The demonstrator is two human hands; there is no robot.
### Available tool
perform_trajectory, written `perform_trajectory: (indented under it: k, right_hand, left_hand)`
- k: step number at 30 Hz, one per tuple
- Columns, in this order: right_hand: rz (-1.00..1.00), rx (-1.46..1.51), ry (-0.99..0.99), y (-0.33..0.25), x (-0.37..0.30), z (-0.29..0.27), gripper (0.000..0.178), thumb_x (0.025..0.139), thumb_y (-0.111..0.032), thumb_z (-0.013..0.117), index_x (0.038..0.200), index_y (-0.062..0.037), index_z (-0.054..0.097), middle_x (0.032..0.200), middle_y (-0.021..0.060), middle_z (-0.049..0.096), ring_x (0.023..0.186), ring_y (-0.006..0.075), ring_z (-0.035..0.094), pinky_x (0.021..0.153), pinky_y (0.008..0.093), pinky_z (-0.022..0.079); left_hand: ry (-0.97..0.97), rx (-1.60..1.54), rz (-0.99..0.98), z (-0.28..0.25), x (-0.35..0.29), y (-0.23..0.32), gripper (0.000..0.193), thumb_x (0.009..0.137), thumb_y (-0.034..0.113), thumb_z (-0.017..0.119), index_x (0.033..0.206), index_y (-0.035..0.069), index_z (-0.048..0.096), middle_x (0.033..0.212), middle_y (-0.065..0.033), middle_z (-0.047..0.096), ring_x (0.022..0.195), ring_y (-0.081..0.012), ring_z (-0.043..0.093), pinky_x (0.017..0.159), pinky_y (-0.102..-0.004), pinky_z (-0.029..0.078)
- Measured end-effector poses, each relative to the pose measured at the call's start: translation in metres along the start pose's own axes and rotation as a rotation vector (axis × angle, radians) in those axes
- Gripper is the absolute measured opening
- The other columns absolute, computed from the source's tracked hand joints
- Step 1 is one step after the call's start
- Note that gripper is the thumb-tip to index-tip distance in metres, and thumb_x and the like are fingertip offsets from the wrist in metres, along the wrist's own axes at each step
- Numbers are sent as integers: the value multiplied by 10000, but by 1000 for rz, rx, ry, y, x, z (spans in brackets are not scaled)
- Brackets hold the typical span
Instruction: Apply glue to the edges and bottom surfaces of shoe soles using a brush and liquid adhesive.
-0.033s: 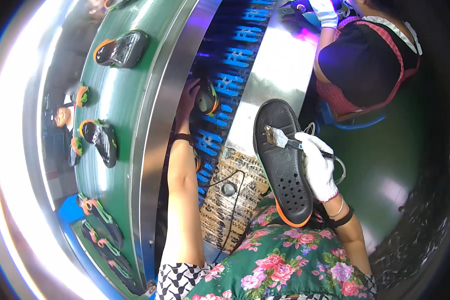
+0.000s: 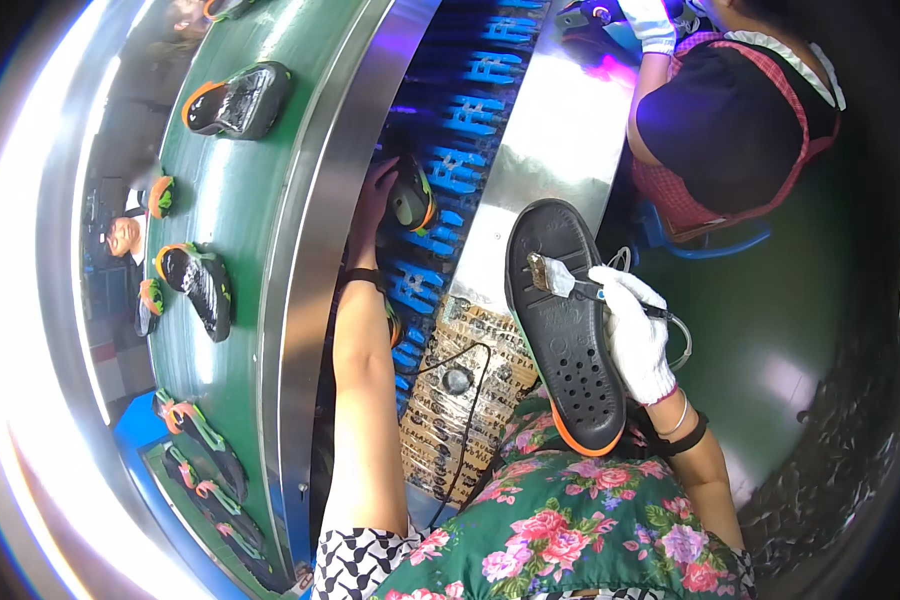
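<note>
"What's at three o'clock from the view's centre?"

"The right hand (image 2: 633,330), gloved, fingers wrapped round a brush (image 2: 558,279) whose bristles point toward ten, over the black sole (image 2: 562,335)."

"At eleven?"

"The left hand (image 2: 373,200), fingers slightly spread beside an orange-edged shoe (image 2: 408,205); I can't tell whether it grips."

"Any writing?"

"Rows of dark print on the brown sheet (image 2: 435,425) at six; raised marks on the black sole, too small to read."

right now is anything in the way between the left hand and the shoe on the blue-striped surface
Nothing visible is: the left hand is right beside the shoe, with no object seen between them. The steel rail lies to the hand's left, away from the shoe.
</note>
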State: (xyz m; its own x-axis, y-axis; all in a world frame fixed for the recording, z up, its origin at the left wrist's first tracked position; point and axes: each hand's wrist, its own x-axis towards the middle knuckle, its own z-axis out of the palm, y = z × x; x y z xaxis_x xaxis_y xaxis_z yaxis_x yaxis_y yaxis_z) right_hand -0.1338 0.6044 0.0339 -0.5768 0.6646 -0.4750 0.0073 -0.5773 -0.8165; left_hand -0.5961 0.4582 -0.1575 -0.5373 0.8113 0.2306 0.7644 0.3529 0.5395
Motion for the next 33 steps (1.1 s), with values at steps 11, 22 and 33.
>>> perform_trajectory:
  k: [11,22,33]
  right_hand:
    - [-34,-24,20,0,23,-1,260,989,-92,619,1175,39,745,1122,94,753,1040,134,667,961,283,507]
    - [1,-23,13,4,26,-3,261,983,-83,618,1173,46,742,1186,129,737,1092,174,668,996,316,503]
    - [-15,44,34,-8,14,1,258,993,-96,621,1173,45,741,1167,125,740,1066,164,676,963,292,516]
  left_hand:
    - [-203,-281,-116,-8,17,-32,243,987,210,685,1169,64,752,1039,-88,749,980,-198,695,866,-316,533]
    - [-297,-350,-282,8,37,-83,289,996,274,683,1123,25,756,1005,-40,747,944,-121,669,853,-283,511]
    - [-86,-344,-378,17,14,12,385,1053,295,606,1333,41,675,1237,-86,720,1141,-164,654,1000,-308,484]
